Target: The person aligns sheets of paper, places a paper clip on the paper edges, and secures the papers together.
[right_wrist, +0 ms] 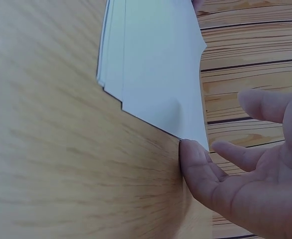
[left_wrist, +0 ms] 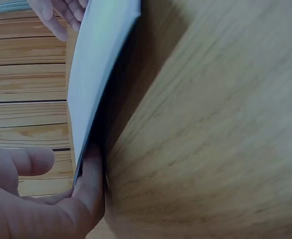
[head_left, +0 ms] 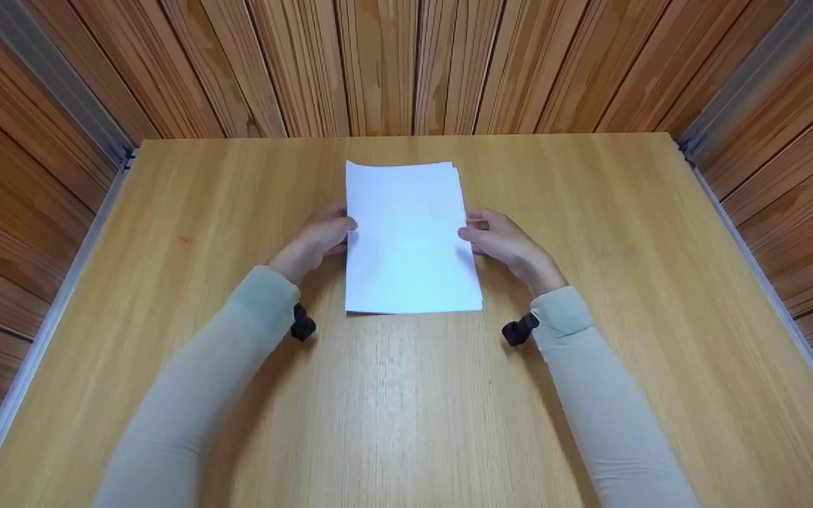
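Observation:
A stack of white paper sheets point(head_left: 406, 240) lies between the two hands, its edges slightly uneven. At its left edge is my left hand point(head_left: 322, 236), the thumb overlapping the sheet in the head view. In the left wrist view, the left fingers point(left_wrist: 90, 179) reach under the stack point(left_wrist: 93, 74), while the thumb stands apart above it. My right hand point(head_left: 502, 240) is at the opposite edge. The right wrist view shows a fingertip of the right hand point(right_wrist: 255, 184) against the edge of the stack point(right_wrist: 155, 64), with the thumb raised away from the paper.
The wooden table point(head_left: 406, 409) runs under the stack and both forearms. A plank wall point(head_left: 378, 67) rises behind the table, with similar walls at both sides. Small black devices point(head_left: 303, 323) are worn at the wrists over light sleeves point(head_left: 611, 395).

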Demonstrator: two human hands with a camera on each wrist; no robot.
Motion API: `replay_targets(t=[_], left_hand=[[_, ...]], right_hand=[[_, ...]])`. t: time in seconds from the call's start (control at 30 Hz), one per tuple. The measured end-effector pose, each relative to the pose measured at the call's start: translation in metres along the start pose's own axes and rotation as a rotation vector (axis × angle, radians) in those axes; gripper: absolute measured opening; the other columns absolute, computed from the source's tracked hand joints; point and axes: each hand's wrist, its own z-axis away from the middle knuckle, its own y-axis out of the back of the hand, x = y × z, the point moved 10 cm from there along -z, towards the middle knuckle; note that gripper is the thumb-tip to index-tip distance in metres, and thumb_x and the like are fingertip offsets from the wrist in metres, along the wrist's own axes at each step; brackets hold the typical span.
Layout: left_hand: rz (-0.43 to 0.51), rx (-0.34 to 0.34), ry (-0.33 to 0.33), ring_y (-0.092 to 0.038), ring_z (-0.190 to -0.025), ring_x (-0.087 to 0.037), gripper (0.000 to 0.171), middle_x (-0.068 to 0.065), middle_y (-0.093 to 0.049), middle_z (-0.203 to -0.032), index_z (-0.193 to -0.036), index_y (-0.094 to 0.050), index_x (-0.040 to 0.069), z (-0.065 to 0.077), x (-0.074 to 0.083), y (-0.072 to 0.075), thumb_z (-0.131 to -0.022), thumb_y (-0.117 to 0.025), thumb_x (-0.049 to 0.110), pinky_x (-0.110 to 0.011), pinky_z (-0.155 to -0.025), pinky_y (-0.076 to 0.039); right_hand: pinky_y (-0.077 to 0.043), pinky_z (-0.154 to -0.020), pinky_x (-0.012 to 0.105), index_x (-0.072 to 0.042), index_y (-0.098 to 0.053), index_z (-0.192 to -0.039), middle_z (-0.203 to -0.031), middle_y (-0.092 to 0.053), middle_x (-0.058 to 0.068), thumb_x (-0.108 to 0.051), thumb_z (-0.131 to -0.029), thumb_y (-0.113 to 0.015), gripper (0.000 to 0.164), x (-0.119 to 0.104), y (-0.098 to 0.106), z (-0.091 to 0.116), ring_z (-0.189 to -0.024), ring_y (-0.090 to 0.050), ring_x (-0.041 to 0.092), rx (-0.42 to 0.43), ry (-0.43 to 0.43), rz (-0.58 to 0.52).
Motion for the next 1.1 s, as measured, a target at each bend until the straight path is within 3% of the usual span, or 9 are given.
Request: replay_targets(t=[0.17, 0.27, 0.5, 0.67, 1.1], left_hand=[[-0.063, -0.006, -0.097, -0.046, -0.148, -0.028, 0.066, -0.008, -0.037, -0.170, -0.170, -0.027, 0.018, -0.001, 0.004, -0.004, -0.108, -0.050, 0.012, -0.046, -0.121, -0.040], [-0.101, -0.001, -0.113, -0.049, -0.144, -0.028, 0.070, -0.007, -0.041, -0.168, -0.170, -0.027, 0.021, -0.001, 0.003, -0.005, -0.106, -0.051, 0.009, -0.048, -0.121, -0.040], [-0.191, 0.049, -0.082, -0.035, -0.154, -0.025, 0.074, 0.000, -0.027, -0.175, -0.171, -0.022, 0.026, -0.004, -0.003, -0.002, -0.107, -0.053, 0.010, -0.049, -0.128, -0.029], [-0.231, 0.080, -0.102, -0.031, -0.157, -0.026, 0.072, 0.000, -0.028, -0.175, -0.171, -0.023, 0.028, -0.004, -0.002, 0.000, -0.107, -0.054, 0.012, -0.049, -0.128, -0.028], [-0.200, 0.083, -0.110, -0.028, -0.158, -0.024, 0.072, -0.002, -0.022, -0.177, -0.171, -0.021, 0.022, -0.005, -0.007, -0.003, -0.107, -0.053, 0.013, -0.048, -0.129, -0.025]], right_hand=[[-0.037, -0.123, 0.043, -0.006, -0.028, -0.167, -0.164, -0.039, 0.017, -0.033, -0.111, -0.057, 0.069, 0.001, 0.000, 0.000, -0.147, -0.049, 0.031, -0.009, 0.017, -0.044], [-0.036, -0.124, 0.045, -0.005, -0.028, -0.166, -0.164, -0.039, 0.019, -0.034, -0.111, -0.057, 0.069, 0.001, -0.001, 0.000, -0.148, -0.048, 0.033, -0.019, 0.028, -0.061], [-0.038, -0.123, 0.043, -0.007, -0.028, -0.167, -0.164, -0.040, 0.016, -0.037, -0.110, -0.058, 0.070, 0.003, 0.000, 0.000, -0.148, -0.048, 0.030, -0.011, 0.027, -0.070], [-0.039, -0.122, 0.040, -0.008, -0.028, -0.167, -0.165, -0.039, 0.015, -0.037, -0.110, -0.059, 0.071, 0.003, 0.000, 0.001, -0.148, -0.048, 0.027, -0.009, 0.034, -0.075], [-0.039, -0.122, 0.040, -0.005, -0.029, -0.166, -0.162, -0.041, 0.016, -0.033, -0.111, -0.057, 0.068, 0.005, 0.001, 0.002, -0.149, -0.046, 0.028, -0.010, 0.045, -0.133]])
